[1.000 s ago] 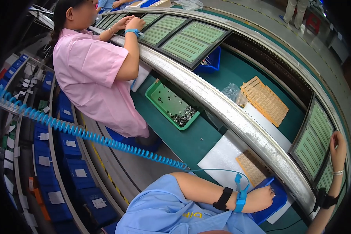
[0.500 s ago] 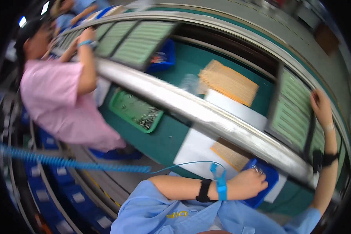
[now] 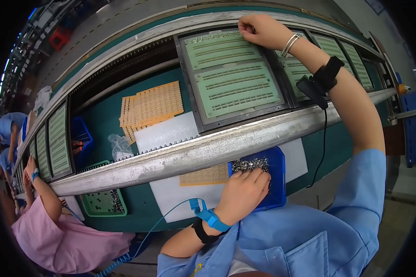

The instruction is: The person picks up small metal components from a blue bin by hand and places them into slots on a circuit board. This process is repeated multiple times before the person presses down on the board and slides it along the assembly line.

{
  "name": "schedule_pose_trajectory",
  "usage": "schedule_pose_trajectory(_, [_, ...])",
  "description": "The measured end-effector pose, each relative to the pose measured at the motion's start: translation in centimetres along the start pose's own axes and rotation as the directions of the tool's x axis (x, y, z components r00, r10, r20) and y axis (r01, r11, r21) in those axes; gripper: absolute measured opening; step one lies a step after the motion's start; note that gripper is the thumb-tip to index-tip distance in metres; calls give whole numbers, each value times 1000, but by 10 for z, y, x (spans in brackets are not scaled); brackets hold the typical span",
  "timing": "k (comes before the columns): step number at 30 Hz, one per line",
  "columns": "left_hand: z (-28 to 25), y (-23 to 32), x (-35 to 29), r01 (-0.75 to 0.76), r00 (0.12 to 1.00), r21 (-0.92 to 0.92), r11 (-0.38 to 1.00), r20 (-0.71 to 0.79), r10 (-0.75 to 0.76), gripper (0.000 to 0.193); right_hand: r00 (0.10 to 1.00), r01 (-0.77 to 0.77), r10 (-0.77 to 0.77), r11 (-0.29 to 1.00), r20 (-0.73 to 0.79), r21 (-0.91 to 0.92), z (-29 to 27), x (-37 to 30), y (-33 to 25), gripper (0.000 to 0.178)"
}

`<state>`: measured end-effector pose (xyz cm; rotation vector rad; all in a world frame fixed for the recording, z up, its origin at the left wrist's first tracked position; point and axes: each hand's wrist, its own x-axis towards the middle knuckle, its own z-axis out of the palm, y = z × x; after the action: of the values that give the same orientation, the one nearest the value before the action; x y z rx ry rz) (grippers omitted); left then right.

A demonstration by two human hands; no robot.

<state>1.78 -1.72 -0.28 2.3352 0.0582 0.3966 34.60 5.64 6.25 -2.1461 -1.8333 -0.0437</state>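
Note:
My left hand (image 3: pixel 245 193) reaches into a blue bin (image 3: pixel 275 196) close to my body, its fingers curled down into a pile of small shiny metal parts (image 3: pixel 252 165). Over the far right corner of a green circuit board panel (image 3: pixel 222 48) is my right hand (image 3: pixel 266 31), fingers drawn together in a pinch; whatever they hold is hidden. That panel lies beside a second green panel (image 3: pixel 238 90) in a dark frame (image 3: pixel 199 111). Both panels carry rows of narrow slots, and small metal pieces line the far edge of the upper one.
A metal rail (image 3: pixel 171 166) runs across between me and the frames. Tan perforated boards (image 3: pixel 152 106) are stacked beyond it, near a clear plastic bag (image 3: pixel 120 145). At left, a co-worker in a pink top (image 3: pixel 64 235) works by a green tray (image 3: pixel 94 203). A coiled blue cord (image 3: pixel 113 265) trails from my left wrist.
My view has swung to the right and levelled. My right hand has come to the far edge of the framed panel, from the far right side. My left hand stays in the blue bin.

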Motion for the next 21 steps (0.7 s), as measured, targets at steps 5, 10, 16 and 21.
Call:
schedule_pose_trajectory(5, [-2, 0, -3, -7, 1000, 9, 1000, 4, 7, 9, 1000, -22, 22, 999, -6, -28, 2, 6, -1, 10])
schedule_pose_trajectory(10, [-3, -1, -3, -8, 1000, 9, 1000, -3, 8, 9, 1000, -6, 6, 1000, -30, -5, 1, 6, -1, 10])
schedule_pose_trajectory(16, [-2, 1, 0, -1, 1000, 40, 999, 11, 0, 8, 998, 60, -61, 998, -24, -35, 4, 6, 10, 9])
schedule_pose_trajectory(21, [2, -2, 7, -16, 1000, 30, 999, -13, 16, 9, 997, 76, -80, 981, -14, -176, 4, 8, 12, 13])
